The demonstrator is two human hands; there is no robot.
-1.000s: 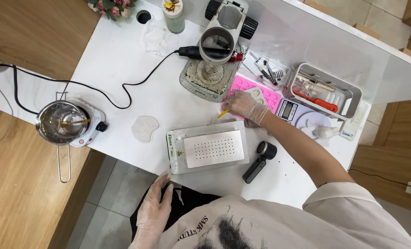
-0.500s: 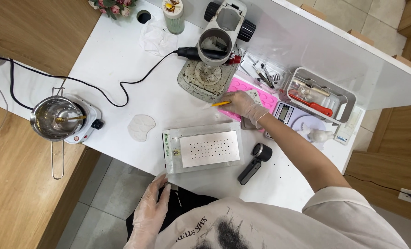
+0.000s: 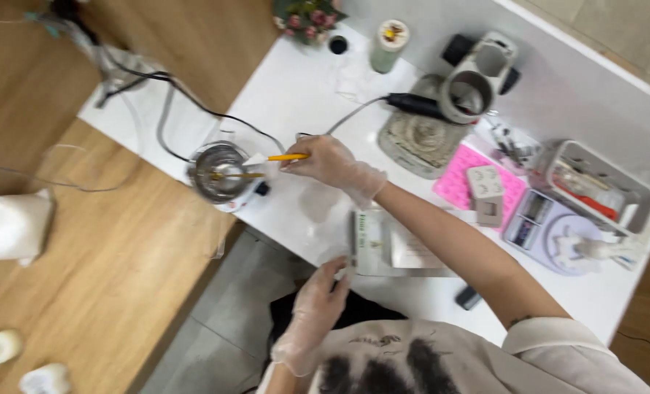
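My right hand (image 3: 330, 164), in a clear glove, is stretched out to the left over the white table (image 3: 296, 87) and grips a thin yellow stick (image 3: 287, 157). The stick's tip points at a small metal pot (image 3: 219, 173) standing on a white base at the table's left edge. My gloved left hand (image 3: 318, 306) rests at the near table edge, its fingers touching the corner of a flat clear tray (image 3: 383, 252) that holds a white sheet.
A microscope-like stand (image 3: 442, 109) with a black cable sits at the back. A pink mat (image 3: 467, 186) with a small grey block, a digital scale (image 3: 544, 226) and a grey bin (image 3: 595, 182) of tools lie to the right. Wooden floor lies left.
My right hand has swung from the pink mat across to the metal pot at the left, carrying the yellow stick. The view has shifted left and closer. My left hand stays at the table edge.
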